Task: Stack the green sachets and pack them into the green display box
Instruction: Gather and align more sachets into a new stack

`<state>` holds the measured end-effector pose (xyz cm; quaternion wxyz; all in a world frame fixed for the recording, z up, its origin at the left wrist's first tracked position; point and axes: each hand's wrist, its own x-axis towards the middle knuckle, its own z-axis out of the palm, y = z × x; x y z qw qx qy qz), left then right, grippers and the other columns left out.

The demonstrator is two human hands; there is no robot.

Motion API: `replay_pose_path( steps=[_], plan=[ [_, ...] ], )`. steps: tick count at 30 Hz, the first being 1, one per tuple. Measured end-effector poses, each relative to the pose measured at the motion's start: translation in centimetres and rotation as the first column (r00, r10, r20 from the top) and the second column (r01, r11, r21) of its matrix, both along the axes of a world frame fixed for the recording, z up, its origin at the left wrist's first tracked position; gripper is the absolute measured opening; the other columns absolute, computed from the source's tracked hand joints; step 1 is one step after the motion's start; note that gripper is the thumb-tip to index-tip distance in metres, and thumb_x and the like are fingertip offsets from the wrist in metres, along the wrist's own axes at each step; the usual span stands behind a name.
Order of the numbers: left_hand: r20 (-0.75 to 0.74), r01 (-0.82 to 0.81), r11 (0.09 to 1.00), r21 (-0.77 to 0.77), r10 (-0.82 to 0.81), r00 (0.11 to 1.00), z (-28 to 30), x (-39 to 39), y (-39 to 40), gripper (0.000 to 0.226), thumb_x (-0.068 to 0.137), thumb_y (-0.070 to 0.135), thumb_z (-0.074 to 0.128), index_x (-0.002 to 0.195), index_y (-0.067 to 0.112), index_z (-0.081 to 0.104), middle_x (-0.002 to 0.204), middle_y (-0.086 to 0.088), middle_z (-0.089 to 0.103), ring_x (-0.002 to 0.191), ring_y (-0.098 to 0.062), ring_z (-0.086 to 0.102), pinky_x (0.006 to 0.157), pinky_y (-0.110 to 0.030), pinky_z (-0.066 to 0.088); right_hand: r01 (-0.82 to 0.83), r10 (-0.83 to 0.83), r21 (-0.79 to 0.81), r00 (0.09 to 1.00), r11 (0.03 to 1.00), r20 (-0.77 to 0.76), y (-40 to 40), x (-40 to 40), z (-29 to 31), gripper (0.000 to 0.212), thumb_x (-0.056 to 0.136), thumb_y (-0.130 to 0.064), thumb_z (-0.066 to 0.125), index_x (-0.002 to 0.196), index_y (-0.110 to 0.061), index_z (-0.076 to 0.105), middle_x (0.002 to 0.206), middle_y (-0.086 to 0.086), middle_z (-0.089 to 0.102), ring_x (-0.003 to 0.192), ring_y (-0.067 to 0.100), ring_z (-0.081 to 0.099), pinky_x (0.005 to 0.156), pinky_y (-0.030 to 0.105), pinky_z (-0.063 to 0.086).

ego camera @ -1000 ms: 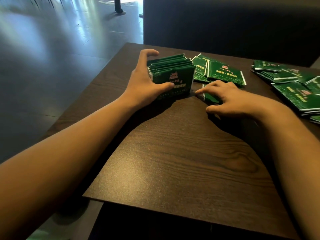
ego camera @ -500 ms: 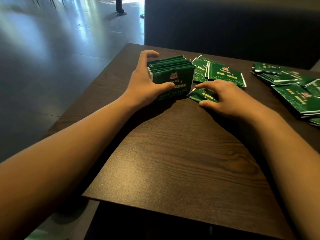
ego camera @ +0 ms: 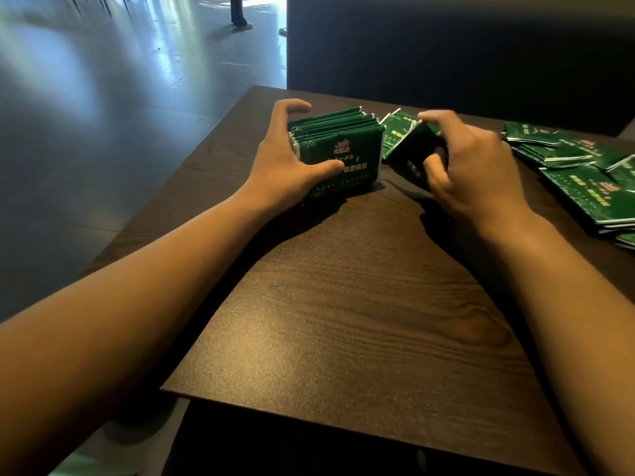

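An upright stack of green sachets (ego camera: pixel 343 149) stands on edge at the far left of the dark wooden table (ego camera: pixel 360 321). My left hand (ego camera: pixel 288 159) clasps it, thumb across the front face and fingers curled over the back. Just to its right, my right hand (ego camera: pixel 470 166) holds one green sachet (ego camera: pixel 412 149) lifted off the table and tilted, dark side towards me. Behind it a few loose sachets (ego camera: pixel 398 130) lie flat. I cannot make out a separate display box.
A spread pile of more green sachets (ego camera: pixel 580 176) lies at the table's right edge. A dark partition (ego camera: pixel 446 46) rises behind the table. To the left is shiny floor (ego camera: pixel 103 115), with a person's foot far off.
My right hand, flat on a loose sachet on the table, has pinched it and raised it, tilting it towards the stack. My left hand has stayed on the stack.
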<state>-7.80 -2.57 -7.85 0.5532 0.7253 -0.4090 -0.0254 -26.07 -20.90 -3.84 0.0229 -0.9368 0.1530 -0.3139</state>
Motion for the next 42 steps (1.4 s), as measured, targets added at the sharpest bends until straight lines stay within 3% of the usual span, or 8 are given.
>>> replay_pose_path(
  steps=[6, 12, 16, 21, 24, 31, 38, 42],
  plan=[
    [0.007, -0.005, 1.000, 0.013, 0.005, 1.000, 0.2, -0.2, 0.0, 0.080, 0.078, 0.023, 0.090, 0.139, 0.021, 0.039, 0.135, -0.005, 0.056, 0.116, -0.016, 0.064, 0.100, -0.039, 0.058, 0.035, -0.041, 0.034, 0.983, 0.999, 0.177, -0.4, -0.2, 0.5, 0.048, 0.092, -0.019, 0.042, 0.138, -0.014, 0.054, 0.106, 0.017, 0.069, 0.090, 0.038, 0.063, 0.072, 0.047, 0.052],
    [0.015, -0.010, 1.000, 0.014, 0.010, 1.000, 0.2, -0.2, 0.0, 0.079, 0.078, 0.025, 0.090, 0.139, 0.020, 0.040, 0.136, -0.004, 0.055, 0.118, -0.017, 0.063, 0.102, -0.041, 0.057, 0.021, -0.026, 0.030, 0.985, 0.999, 0.170, -0.1, -0.3, 0.4, 0.047, 0.096, -0.025, 0.049, 0.142, -0.013, 0.048, 0.094, 0.013, 0.065, 0.079, 0.032, 0.062, 0.066, 0.049, 0.053],
    [0.011, -0.001, 1.000, 0.013, 0.001, 1.000, 0.1, -0.1, 0.0, 0.079, 0.078, 0.025, 0.090, 0.139, 0.021, 0.039, 0.135, -0.005, 0.055, 0.118, -0.019, 0.063, 0.101, -0.043, 0.057, 0.005, -0.008, 0.017, 0.980, 1.000, 0.201, 0.0, -0.2, 0.3, 0.035, 0.093, -0.020, 0.048, 0.125, -0.009, 0.058, 0.091, 0.013, 0.066, 0.077, 0.031, 0.062, 0.063, 0.051, 0.052],
    [0.005, 0.008, 1.000, 0.012, -0.008, 1.000, 0.0, 0.1, 0.0, 0.081, 0.075, 0.031, 0.089, 0.138, 0.024, 0.039, 0.136, -0.004, 0.055, 0.120, -0.020, 0.063, 0.101, -0.046, 0.057, -0.060, 0.054, 0.014, 0.959, 0.998, 0.277, 0.3, -0.3, 0.4, 0.025, 0.092, -0.015, 0.048, 0.111, -0.008, 0.064, 0.099, 0.011, 0.067, 0.088, 0.025, 0.060, 0.070, 0.034, 0.045],
    [0.010, 0.015, 1.000, 0.011, -0.015, 1.000, 0.1, 0.1, 0.0, 0.082, 0.073, 0.036, 0.088, 0.138, 0.025, 0.040, 0.135, -0.003, 0.056, 0.121, -0.019, 0.062, 0.103, -0.046, 0.056, -0.095, 0.090, 0.002, 0.951, 0.996, 0.294, 0.4, -0.2, 0.4, 0.020, 0.090, -0.013, 0.048, 0.101, -0.010, 0.065, 0.096, 0.010, 0.063, 0.089, 0.026, 0.058, 0.076, 0.044, 0.046],
    [0.062, 0.128, 0.989, 0.080, -0.133, 0.989, 0.4, -0.6, 0.1, 0.081, 0.079, 0.027, 0.090, 0.141, 0.019, 0.039, 0.134, 0.004, 0.052, 0.122, -0.011, 0.060, 0.108, -0.035, 0.052, -0.163, 0.159, 0.007, 0.968, 0.987, 0.196, 1.4, 0.5, -0.4, 0.020, 0.087, -0.014, 0.054, 0.103, -0.014, 0.066, 0.102, 0.006, 0.061, 0.095, 0.024, 0.055, 0.083, 0.036, 0.035],
    [0.017, 0.244, 0.968, 0.059, -0.245, 0.969, 0.6, -0.9, 0.1, 0.088, 0.079, 0.028, 0.091, 0.144, 0.017, 0.033, 0.138, -0.006, 0.052, 0.118, -0.014, 0.064, 0.098, -0.024, 0.054, -0.194, 0.196, -0.030, 0.978, 0.980, 0.068, 2.2, 1.4, -1.3, 0.024, 0.088, -0.020, 0.063, 0.112, -0.016, 0.065, 0.109, 0.006, 0.062, 0.103, 0.026, 0.054, 0.086, 0.034, 0.035],
    [0.035, 0.283, 0.957, 0.064, -0.286, 0.958, 0.5, -1.0, 0.0, 0.094, 0.076, 0.032, 0.092, 0.145, 0.017, 0.030, 0.139, -0.008, 0.052, 0.120, -0.014, 0.064, 0.102, -0.028, 0.054, -0.232, 0.231, -0.006, 0.968, 0.973, 0.097, 2.7, 1.6, -1.4, 0.020, 0.089, -0.020, 0.067, 0.107, -0.012, 0.067, 0.109, 0.010, 0.059, 0.102, 0.026, 0.052, 0.081, 0.027, 0.038]
  ],
)
